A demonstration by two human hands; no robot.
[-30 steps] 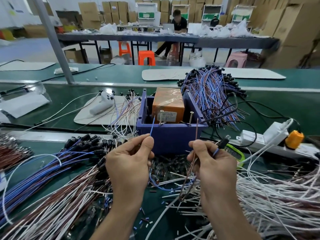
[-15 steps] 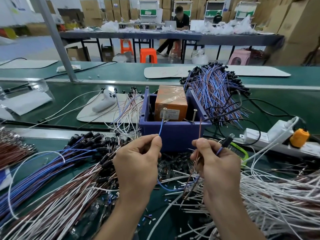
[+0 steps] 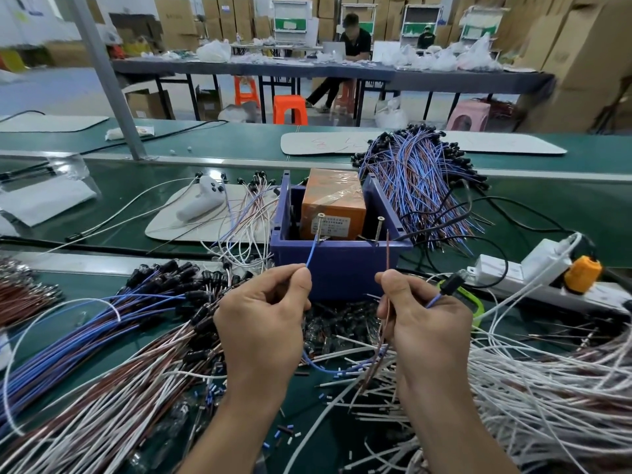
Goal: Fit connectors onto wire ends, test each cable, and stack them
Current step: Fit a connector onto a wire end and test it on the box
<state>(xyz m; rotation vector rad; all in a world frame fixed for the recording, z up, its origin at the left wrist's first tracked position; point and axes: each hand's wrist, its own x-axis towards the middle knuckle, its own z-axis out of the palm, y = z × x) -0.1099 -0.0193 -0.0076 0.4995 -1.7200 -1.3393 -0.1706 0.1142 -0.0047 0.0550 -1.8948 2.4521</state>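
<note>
With a tight pinch grip, the left hand [image 3: 263, 323] holds a thin blue wire end [image 3: 312, 251] and the right hand [image 3: 427, 323] a thin brown wire end [image 3: 388, 254]. Both point up at the two upright metal screws [image 3: 320, 227] on the purple plastic bin [image 3: 342, 271], probably for testing.

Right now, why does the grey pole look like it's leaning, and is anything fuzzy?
Head view: the wide lens probably tilts the grey pole near the edge; head view: the cardboard boxes at far right look smeared; head view: the left hand pinching the blue wire and the right hand pinching the brown wire are sharp, under even light.
</note>
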